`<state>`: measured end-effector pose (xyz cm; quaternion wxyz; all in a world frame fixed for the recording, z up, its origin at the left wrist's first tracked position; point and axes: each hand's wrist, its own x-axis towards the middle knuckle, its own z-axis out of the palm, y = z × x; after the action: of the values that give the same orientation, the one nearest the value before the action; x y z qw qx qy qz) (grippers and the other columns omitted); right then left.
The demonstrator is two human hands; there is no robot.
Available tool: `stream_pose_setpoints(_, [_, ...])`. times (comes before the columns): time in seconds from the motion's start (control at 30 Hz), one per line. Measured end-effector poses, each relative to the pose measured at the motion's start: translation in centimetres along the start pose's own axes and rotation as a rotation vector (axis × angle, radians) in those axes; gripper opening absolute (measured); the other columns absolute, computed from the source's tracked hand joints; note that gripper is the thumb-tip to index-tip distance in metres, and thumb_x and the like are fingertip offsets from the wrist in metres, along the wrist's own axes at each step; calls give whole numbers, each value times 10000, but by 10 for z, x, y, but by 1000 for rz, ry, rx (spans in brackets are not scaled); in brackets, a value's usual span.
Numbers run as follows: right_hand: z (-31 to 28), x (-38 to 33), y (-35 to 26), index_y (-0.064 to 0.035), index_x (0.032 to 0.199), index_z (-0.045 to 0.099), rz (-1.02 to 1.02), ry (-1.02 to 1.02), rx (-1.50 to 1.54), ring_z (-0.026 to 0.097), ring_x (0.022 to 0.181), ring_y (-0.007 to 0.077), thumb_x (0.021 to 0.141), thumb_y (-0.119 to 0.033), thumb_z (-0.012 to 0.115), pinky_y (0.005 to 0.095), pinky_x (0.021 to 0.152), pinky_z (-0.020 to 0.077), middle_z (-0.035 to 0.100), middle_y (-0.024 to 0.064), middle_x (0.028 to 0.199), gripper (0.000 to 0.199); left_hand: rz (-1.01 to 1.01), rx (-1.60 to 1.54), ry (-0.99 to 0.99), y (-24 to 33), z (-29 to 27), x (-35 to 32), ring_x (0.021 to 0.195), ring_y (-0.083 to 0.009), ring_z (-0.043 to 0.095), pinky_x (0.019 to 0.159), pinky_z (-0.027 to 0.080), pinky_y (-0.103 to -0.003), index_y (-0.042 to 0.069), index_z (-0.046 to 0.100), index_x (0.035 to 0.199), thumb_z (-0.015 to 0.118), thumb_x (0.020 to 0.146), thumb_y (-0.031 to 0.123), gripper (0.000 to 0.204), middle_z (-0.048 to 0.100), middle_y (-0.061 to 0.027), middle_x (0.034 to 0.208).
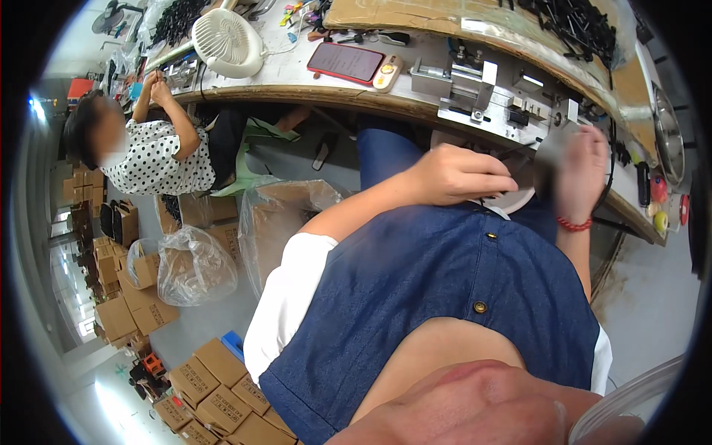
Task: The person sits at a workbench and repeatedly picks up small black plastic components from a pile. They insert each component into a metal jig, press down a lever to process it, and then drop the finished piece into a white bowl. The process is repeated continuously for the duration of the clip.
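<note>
At the bench edge, over our lap, we keep the left hand (456,176) curled with fingers narrow around thin black wires (512,152), beside the white dish (519,199). The right hand (582,172) is blurred; we cannot tell its grip.

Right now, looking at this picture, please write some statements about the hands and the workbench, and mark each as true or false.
1. The left hand is closed into a loose fist. True.
2. The right hand wears a red bead bracelet at the wrist. True.
3. The phone on the workbench is blue. False: it is red.
4. The white fan stands on the floor. False: it is on the workbench.
</note>
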<state>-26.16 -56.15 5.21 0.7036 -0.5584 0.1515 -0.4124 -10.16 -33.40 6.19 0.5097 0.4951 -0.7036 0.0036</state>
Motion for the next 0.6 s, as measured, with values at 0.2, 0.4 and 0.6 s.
stream_pose_setpoints(0.2, [-118,42,-38,0,1222,585,-511,512,-243,543,813,110,1081,-116,546,265,746,472,603,48,938,186,-335,356,1144,-54,-108,-14,857,-210,684,741,567,-336,-32,624,1273,616,973,22,305,721,-119,984])
stream_pose_setpoints(0.4, [-246,70,-4,-30,1082,697,-478,739,-866,651,869,104,1020,-142,648,254,765,504,710,41,968,137,-622,752,751,-197,-221,-50,885,-175,692,807,550,-328,14,721,1175,708,978,129,228,752,-100,1062])
stream_pose_setpoints(0.6, [-276,62,7,-111,1150,723,-599,776,-1497,595,1075,219,922,-257,749,375,1007,390,695,45,1095,271,-543,831,373,-312,-256,-79,1060,-264,677,890,516,-347,47,769,1125,674,950,174,236,704,-140,1207])
